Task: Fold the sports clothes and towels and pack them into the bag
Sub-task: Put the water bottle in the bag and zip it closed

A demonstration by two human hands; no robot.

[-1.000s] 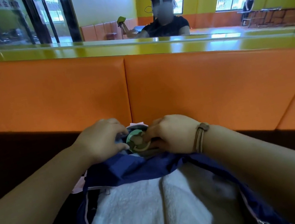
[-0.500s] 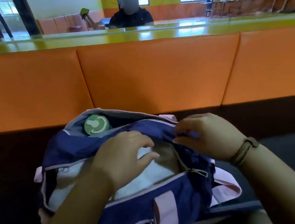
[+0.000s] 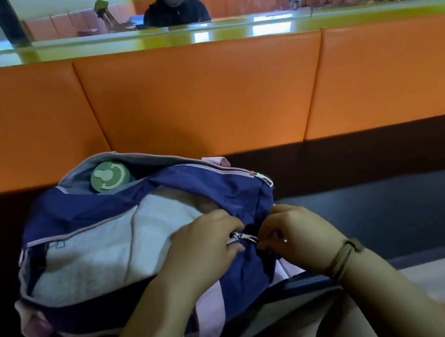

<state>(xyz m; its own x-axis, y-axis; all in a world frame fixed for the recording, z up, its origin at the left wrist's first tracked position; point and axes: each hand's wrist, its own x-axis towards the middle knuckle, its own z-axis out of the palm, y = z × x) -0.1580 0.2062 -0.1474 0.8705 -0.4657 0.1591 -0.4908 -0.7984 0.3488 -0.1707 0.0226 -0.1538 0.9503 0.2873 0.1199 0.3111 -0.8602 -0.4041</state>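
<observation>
Both pinching zipper (image 3: 241,237), left hand (image 3: 203,249), right hand (image 3: 296,234)

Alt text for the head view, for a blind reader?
The left hand and right hand grip an open navy-and-pink bag at its zipper pull, on a dark bench before orange padding. A folded white towel and a green bottle lid show inside.

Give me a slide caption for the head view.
Left hand and right hand pinch the zipper of a navy bag packed with a white towel and green-lidded bottle.
</observation>
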